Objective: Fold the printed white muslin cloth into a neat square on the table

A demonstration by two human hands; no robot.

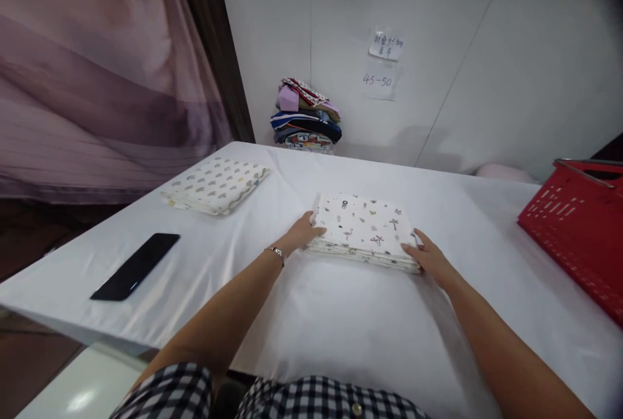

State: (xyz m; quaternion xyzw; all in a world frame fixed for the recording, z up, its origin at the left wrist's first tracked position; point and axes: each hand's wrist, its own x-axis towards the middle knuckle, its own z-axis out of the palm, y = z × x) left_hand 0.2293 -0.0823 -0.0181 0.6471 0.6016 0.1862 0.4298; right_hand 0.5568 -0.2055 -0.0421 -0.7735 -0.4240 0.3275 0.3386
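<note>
A folded white cloth with small palm tree, flamingo and other prints lies in front of me, its layers showing along the near edge. My left hand grips its left side, with the thumb on top and the other fingers at the edge. At the opposite side, my right hand holds the right edge, thumb over the top layer. Both hands are closed on the cloth, and their undersides are hidden. Farther left rests another folded cloth, white with grey cloud-like shapes.
A black phone lies on the white-covered table at left. The red plastic basket stands at the right edge. Behind the table is a stack of folded fabrics against the wall. A pinkish curtain hangs at left.
</note>
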